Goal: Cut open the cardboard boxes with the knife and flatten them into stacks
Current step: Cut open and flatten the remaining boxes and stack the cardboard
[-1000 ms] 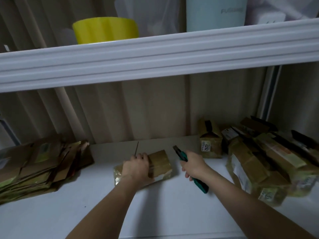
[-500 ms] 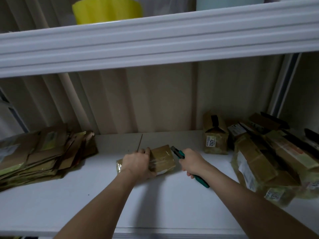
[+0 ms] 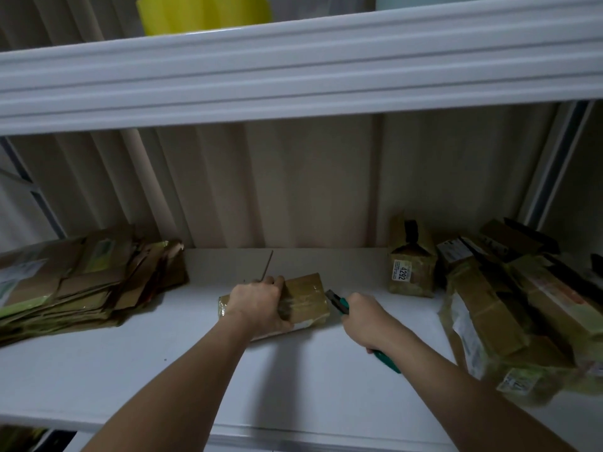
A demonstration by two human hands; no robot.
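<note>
Forearms reach in over the white shelf (image 3: pixel 163 363). The left hand (image 3: pixel 257 305) grips the taped box (image 3: pixel 306 296), fingers curled over its far edge; the right hand (image 3: pixel 365 318) is wrapped round the green-handled knife (image 3: pixel 341 305). A second ago the blade hung clear of the box — now its tip meets the right end, so cutting looks about to begin. Bare shelf lies left and right of it; flattened stack (image 3: pixel 75 282) far left, uncut boxes (image 3: pixel 509 305) crowding the right edge.
</note>
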